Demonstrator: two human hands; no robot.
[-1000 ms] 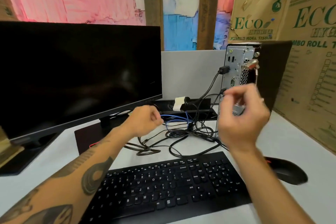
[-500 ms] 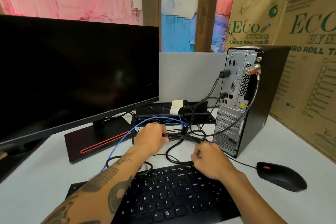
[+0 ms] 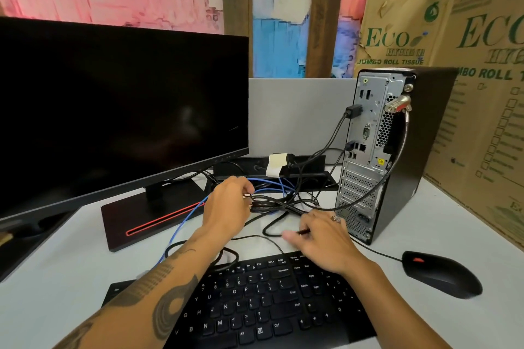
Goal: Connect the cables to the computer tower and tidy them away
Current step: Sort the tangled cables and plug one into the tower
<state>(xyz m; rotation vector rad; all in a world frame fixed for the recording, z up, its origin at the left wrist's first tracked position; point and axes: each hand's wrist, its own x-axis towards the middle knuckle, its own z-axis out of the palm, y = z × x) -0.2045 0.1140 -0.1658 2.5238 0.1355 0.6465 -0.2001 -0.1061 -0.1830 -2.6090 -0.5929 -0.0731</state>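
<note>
Left hand (image 3: pixel 226 204) fingers gripped the cable bundle (image 3: pixel 272 204); right hand (image 3: pixel 320 238) apparently pinched one black cable (image 3: pixel 272 231). Tugging risked unplugging tower (image 3: pixel 397 150) connectors.

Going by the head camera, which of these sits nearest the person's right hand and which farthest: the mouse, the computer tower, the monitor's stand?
From the right hand:
1. Computer tower, just to its right and behind, its base almost beside the knuckles.
2. Mouse, farther right, on the desk by the keyboard's end.
3. Monitor's stand, away on the left, beyond the left hand.
</note>
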